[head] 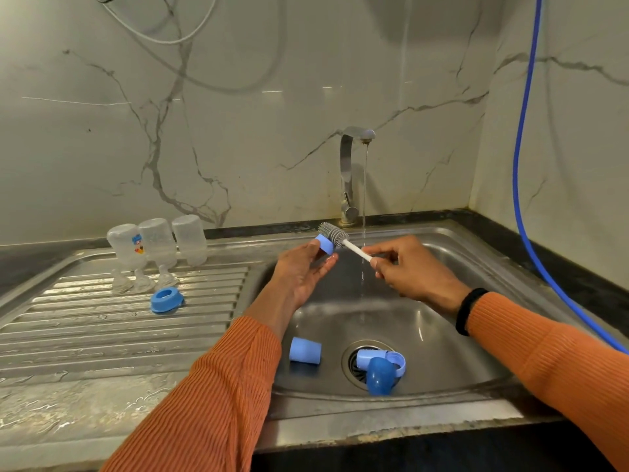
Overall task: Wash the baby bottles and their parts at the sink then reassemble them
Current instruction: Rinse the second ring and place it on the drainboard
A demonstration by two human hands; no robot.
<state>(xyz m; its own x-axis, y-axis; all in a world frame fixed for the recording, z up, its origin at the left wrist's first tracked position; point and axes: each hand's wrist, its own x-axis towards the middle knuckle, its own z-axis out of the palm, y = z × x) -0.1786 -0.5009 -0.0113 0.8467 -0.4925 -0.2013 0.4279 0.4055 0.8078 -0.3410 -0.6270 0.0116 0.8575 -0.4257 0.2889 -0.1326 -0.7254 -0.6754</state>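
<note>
**Brush worked on a blue cap under the tap**

At centre left of the frame, three clear bottles (157,242) stood upside down on the ribbed drainboard (102,321) of the desk, with clear teats (143,281) just in front of them and a blue ring (166,300) lying near those.

The step in hand looked to be scrubbing the small parts. At mid-frame the left hand (303,270) pinched a blue cap (325,244) at its fingertips, palm otherwise open. The grey brush (334,234) touched the cap's far side; whether its bristles were inside could not be told. The right hand (406,267) was curled round the brush's white handle. A thin stream fell from the tap (350,172) just behind the handle.

Next, the cap would likely need rinsing under that stream, then setting on the drainboard.

Low in the sink (442,335), a second cap (305,350) lay on its side, and more blue parts (381,369) sat over the drain, probably unwashed. They could slow the draining. At far right a blue hose (520,165) hung down the wall, clear of the work.
</note>
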